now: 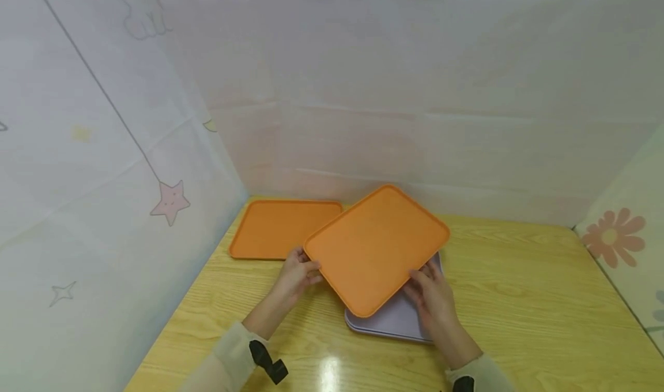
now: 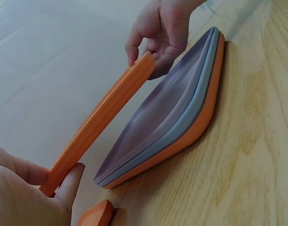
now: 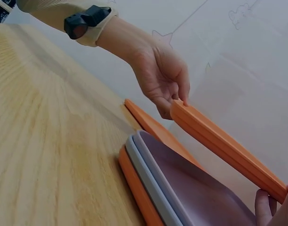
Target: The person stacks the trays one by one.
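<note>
Both hands hold an orange tray (image 1: 376,251) in the air, turned at an angle above a stack of trays. My left hand (image 1: 294,274) pinches its left edge, thumb on one face and fingers on the other. On the near right edge, my right hand (image 1: 433,297) grips it the same way. Beneath is the stack, with a purple tray (image 2: 156,110) on top, a grey-blue tray (image 2: 193,110) under it and another orange tray (image 2: 207,106) at the bottom. The held tray hides much of the stack in the head view.
Another orange tray (image 1: 282,227) lies flat at the table's back left, partly covered by the held one in the head view. The wooden table (image 1: 519,300) meets a pale cloth wall (image 1: 467,92) behind and printed walls at both sides.
</note>
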Available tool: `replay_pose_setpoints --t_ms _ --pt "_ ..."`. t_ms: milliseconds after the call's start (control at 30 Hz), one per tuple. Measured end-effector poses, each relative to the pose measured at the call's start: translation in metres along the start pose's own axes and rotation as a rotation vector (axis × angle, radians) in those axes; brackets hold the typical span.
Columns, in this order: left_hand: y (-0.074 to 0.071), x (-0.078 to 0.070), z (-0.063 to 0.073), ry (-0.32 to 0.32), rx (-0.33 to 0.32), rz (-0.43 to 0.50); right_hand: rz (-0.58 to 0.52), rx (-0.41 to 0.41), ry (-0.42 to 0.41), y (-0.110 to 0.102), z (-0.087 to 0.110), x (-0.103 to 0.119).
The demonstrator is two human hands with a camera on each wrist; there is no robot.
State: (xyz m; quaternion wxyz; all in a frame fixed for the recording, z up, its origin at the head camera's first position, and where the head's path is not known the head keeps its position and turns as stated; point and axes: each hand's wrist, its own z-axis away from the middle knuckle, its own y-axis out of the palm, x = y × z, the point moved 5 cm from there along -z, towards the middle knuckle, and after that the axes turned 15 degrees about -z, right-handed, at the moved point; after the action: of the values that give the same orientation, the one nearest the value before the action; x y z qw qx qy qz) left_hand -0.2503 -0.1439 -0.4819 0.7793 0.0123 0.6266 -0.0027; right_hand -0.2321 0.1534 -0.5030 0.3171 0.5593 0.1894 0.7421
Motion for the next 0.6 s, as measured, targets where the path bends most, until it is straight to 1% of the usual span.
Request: replay_pose_setpoints --t_ms 133,267,333,500,600 --pt "0.003 0.006 -0.001 -0.010 0.015 -0.010 0.018 -0.022 0.007 -0.005 -0.002 0.008" --pt "0.004 0.007 0.000 -0.020 0.022 -0.028 0.021 -0.028 0.029 -0.008 -0.005 0.015" --pt "0.005 0.007 0.000 -0.022 0.037 -0.008 0.020 -0.025 0.044 -0.010 -0.007 0.019" --pt "0.002 0.004 -0.005 -0.012 0.115 -0.029 0.034 0.019 0.068 -0.015 -0.012 0.028" --pt "-0.002 0.002 -0.011 -0.009 0.178 -0.102 0.047 0.056 0.088 -0.019 -0.016 0.032"
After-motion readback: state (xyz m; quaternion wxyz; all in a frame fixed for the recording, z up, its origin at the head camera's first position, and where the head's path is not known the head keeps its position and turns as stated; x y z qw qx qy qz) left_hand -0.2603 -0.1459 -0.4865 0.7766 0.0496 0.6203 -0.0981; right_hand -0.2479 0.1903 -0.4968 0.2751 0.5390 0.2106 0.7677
